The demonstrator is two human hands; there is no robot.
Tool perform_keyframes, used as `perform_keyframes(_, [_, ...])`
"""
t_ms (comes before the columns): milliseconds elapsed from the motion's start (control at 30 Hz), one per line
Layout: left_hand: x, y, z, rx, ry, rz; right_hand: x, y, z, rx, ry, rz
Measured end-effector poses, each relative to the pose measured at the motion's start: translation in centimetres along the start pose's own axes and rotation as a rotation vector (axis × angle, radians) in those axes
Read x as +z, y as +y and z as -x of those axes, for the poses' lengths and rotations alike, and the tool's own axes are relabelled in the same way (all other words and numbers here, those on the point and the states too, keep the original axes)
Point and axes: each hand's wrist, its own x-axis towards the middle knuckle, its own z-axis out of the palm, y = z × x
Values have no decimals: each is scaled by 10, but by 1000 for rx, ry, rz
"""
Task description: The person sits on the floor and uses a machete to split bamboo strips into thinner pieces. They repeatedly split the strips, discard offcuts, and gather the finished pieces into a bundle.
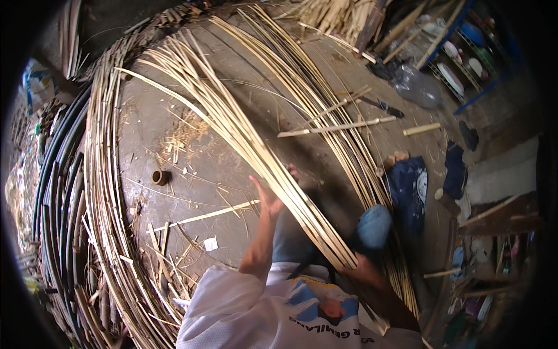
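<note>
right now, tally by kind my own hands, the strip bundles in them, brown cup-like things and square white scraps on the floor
Left hand and right hand: 2
Held strip bundle: 1
Brown cup-like thing: 1
Square white scrap: 1
Total: 5

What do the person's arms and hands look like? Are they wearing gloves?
No gloves show: the left hand and the right hand are both bare. Both forearms are bare too, and I see no bracelet on the left wrist. The shirt is white with a short left sleeve, and blue-and-orange printing with dark letters on it.
</note>
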Motion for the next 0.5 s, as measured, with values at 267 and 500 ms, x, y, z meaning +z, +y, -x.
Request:
perform_keyframes(267, [-55, -11, -16, -265, 505, -427, -45, 44, -22, 85, -437, -199])
perform_keyframes(500, [-69, 72, -49, -131, 451, -623, -61, -47, -38, 27, -324, 211])
